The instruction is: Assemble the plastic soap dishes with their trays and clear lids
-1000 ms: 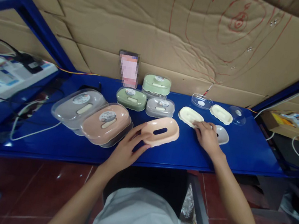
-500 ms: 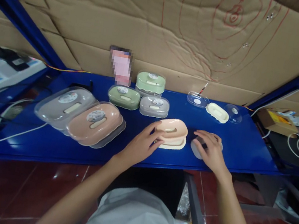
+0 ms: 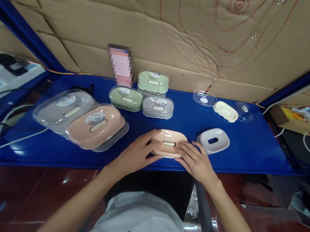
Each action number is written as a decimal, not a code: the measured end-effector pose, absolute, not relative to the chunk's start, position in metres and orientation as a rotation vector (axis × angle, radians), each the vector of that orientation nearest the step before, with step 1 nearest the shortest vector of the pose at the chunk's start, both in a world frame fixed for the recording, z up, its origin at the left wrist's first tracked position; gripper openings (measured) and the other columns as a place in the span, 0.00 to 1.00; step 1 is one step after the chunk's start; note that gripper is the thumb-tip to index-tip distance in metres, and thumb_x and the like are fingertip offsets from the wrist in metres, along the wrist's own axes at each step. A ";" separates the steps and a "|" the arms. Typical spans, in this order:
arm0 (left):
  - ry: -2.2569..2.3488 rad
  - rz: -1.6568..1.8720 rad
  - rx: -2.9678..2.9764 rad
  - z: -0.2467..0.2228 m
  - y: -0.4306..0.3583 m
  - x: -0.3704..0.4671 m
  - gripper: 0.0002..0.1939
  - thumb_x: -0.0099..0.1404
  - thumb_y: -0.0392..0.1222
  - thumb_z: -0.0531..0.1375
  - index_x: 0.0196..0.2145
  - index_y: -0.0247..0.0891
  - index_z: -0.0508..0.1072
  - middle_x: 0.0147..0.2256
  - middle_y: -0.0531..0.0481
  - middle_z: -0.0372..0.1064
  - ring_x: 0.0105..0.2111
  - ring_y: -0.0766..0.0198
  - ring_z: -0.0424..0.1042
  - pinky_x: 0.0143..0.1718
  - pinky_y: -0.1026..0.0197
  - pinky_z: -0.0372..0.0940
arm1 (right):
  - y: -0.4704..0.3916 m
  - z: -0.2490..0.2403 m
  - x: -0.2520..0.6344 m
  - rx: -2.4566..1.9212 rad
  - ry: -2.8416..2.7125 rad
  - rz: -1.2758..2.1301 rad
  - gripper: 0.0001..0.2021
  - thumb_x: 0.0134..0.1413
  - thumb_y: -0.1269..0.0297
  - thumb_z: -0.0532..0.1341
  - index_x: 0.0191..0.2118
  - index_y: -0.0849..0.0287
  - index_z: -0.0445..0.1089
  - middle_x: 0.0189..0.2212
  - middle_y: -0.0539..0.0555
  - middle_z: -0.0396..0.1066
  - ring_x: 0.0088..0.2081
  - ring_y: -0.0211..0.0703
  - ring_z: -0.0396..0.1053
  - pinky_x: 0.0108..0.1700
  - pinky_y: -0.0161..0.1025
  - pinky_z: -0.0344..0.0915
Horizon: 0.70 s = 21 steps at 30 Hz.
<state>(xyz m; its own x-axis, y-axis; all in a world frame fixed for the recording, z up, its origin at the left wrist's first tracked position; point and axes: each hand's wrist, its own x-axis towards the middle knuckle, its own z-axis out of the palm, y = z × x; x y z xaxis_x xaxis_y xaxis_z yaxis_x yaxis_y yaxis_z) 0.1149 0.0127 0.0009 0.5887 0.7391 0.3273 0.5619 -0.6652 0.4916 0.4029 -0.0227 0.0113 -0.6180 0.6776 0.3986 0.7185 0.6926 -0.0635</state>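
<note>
Between my hands sits a pink oval soap dish (image 3: 170,136), near the table's front edge, with a slot in its middle and a pale cream layer under it. My left hand (image 3: 136,150) grips its left end, thumb at the front and fingers behind. At the right end, my right hand (image 3: 196,161) closes on it with fingers over the rim. Just beyond my right hand lies a light grey soap dish piece (image 3: 223,141) with a dark opening.
Lidded soap boxes stand left: pink (image 3: 113,119), grey (image 3: 55,109), green (image 3: 117,102), another green (image 3: 149,81) and small grey (image 3: 164,113). Behind on the right are a cream dish (image 3: 218,108) and clear lids (image 3: 198,96). Cardboard (image 3: 86,9) backs the blue table (image 3: 253,148).
My right hand has left the grey piece and moved left onto the pink soap dish. The pink dish now sits level and closer to me, its upper part lowered onto the cream layer.
</note>
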 end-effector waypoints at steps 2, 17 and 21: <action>1.059 0.723 2.522 -0.001 0.009 0.110 0.13 0.76 0.46 0.64 0.54 0.41 0.73 0.72 0.37 0.59 0.72 0.43 0.63 0.70 0.40 0.65 | -0.026 0.008 0.399 -1.056 -2.518 -0.116 0.24 0.76 0.59 0.60 0.72 0.53 0.65 0.66 0.58 0.73 0.68 0.51 0.71 0.69 0.56 0.63; 1.147 0.813 2.369 -0.003 0.005 0.088 0.12 0.76 0.46 0.62 0.54 0.43 0.73 0.72 0.39 0.56 0.72 0.45 0.63 0.72 0.41 0.64 | 0.166 0.052 0.510 -1.785 -2.227 0.006 0.20 0.66 0.62 0.59 0.59 0.61 0.75 0.62 0.68 0.76 0.64 0.65 0.72 0.67 0.65 0.61; 1.153 0.825 2.347 -0.002 0.002 0.086 0.13 0.76 0.46 0.63 0.55 0.44 0.73 0.73 0.40 0.56 0.72 0.46 0.63 0.72 0.41 0.63 | 0.185 0.048 0.491 -1.767 -2.218 0.068 0.11 0.65 0.60 0.59 0.44 0.59 0.76 0.42 0.66 0.82 0.49 0.64 0.78 0.63 0.67 0.61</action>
<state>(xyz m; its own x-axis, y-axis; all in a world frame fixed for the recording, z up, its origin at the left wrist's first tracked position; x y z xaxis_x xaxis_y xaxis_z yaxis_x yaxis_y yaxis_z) 0.0862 0.0022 -0.0025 0.4863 0.8087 0.3310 0.5746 -0.5814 0.5761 0.4907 0.1847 0.0478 -0.1956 0.9589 0.2055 0.9446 0.2405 -0.2232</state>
